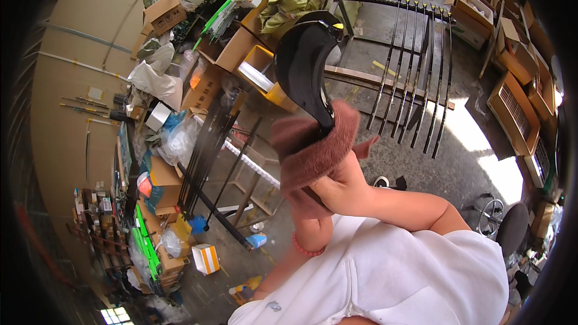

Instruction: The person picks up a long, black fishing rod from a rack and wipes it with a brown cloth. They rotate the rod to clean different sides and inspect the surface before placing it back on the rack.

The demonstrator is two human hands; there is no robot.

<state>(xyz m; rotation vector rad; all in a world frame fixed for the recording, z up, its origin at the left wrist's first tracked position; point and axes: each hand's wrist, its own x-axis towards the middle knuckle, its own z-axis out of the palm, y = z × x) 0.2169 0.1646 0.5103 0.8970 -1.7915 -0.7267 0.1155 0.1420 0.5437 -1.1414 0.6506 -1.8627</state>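
Observation:
A thick brown cloth [316,162] is wrapped around the lower end of a glossy black curved piece [300,63], which looks like a rod close to the camera and has a yellow tip. My right hand [341,187] grips the cloth from the right side, its fingers partly hidden in the folds. My left hand is hidden under the cloth; only the wrist and forearm show, with a red bead bracelet. Several slim black rods [408,72] with yellow tips lie side by side across a rack [384,79] beyond. More black rods [203,158] lean together at the left.
Open cardboard boxes [515,113] line the right side, near a round dark stool [512,229]. Boxes, bags and green strips [145,243] crowd the left wall. A white-wrapped rail [253,164] stands left of the cloth. A yellow-and-white box [206,259] is on the floor.

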